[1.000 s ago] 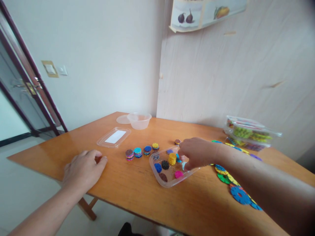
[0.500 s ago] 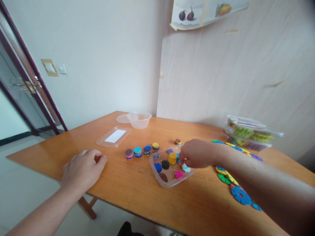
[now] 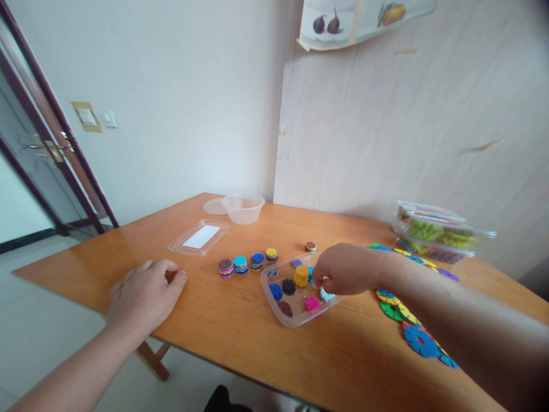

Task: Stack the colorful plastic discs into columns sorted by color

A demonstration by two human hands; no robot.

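Note:
My right hand (image 3: 343, 268) reaches over the right part of a clear plastic tray (image 3: 295, 320), fingers pinched and pointing down; what they hold, if anything, is hidden. Inside the tray are toothed plastic discs: a yellow stack (image 3: 301, 276), a black disc (image 3: 288, 286), a blue disc (image 3: 275, 292), a brown disc (image 3: 285, 309), a pink disc (image 3: 312, 304) and a pale blue disc (image 3: 326, 294) beside my fingers. On the table at left rests my left hand (image 3: 143, 292), loosely curled with the thumb apart and nothing in it. Several mixed-colour disc stacks (image 3: 240, 264) stand between it and the tray.
A small brown-topped stack (image 3: 311, 247) stands behind the tray. Farther back are a clear lid (image 3: 175, 245) with a white label and a round plastic bowl (image 3: 243, 214). Larger joined discs (image 3: 421, 340) lie under my right forearm. Filled clear boxes (image 3: 441, 229) stand back right.
My right hand has shifted very slightly within the tray, its fingers still pinched. The left hand and the stacks stay in place.

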